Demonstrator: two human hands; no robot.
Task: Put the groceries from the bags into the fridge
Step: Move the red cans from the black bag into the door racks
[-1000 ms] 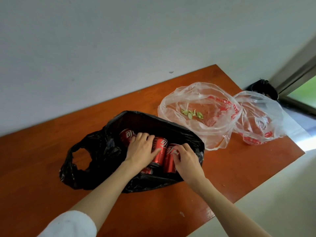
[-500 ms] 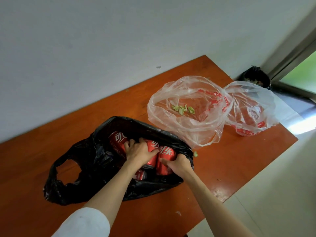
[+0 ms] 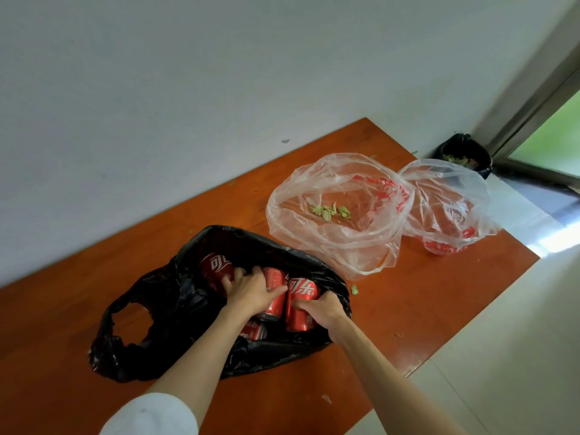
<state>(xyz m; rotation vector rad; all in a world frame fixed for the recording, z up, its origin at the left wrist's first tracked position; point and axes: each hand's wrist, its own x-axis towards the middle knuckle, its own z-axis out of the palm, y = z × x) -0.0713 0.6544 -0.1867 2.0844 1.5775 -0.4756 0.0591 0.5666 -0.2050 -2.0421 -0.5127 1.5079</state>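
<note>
Head view: cans [image 3: 299, 304] under fingers [image 3: 251, 277] (apparently gripped)

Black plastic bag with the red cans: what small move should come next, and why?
Probably lift the cans out. Both hands are inside the black plastic bag: the right hand grips one red drink can, and the left hand is curled over others, so the grasps look set.
</note>
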